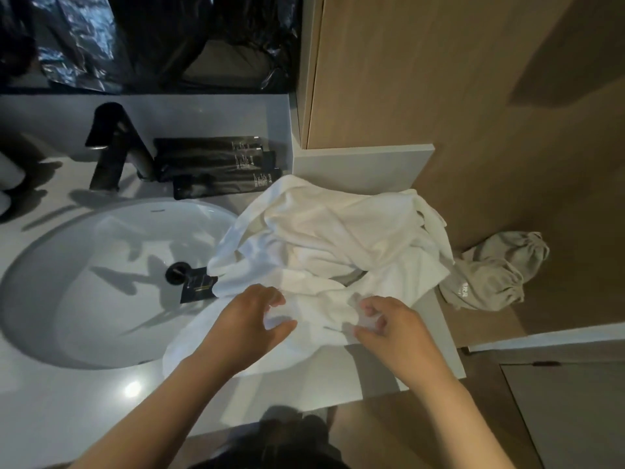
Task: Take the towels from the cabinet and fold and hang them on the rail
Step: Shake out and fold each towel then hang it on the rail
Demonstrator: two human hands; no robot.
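**Both hands on towels at counter's right end**

Nearest: the front edge of the grey counter (84,401) runs across the bottom of the view, with both bare forearms reaching over it.

Left hand (250,326): fingers and thumb curled in a narrow claw round a fold of the white towels (338,238). Right hand (392,330): blurred, fingers and thumb bent close together, pinching cloth at the near edge of the heap. The hands are near each other but not touching.

The towels lie in a loose, crumpled heap on the counter's right end. The left part spills over the rim of the sink (101,265); the right part hangs past the counter's side edge. A bare strip of counter shows between the heap and the front edge, and open counter lies left of the left forearm.

In the sink, a small black card (198,288) lies just beside the drain (176,272), its right end under the towel edge.

Right of the counter and lower down, a beige drawstring bag (493,275) sits near the hanging cloth, against the wood panel (473,96).

Further back, a black faucet (115,147) stands behind the sink. Black packets (216,167) lie stacked just right of it, the nearest one touching the heap's far corner. A raised grey ledge (362,164) borders the heap's far side.

Farthest: a dark crinkled sheet (135,38) along the top, above the counter's back wall.
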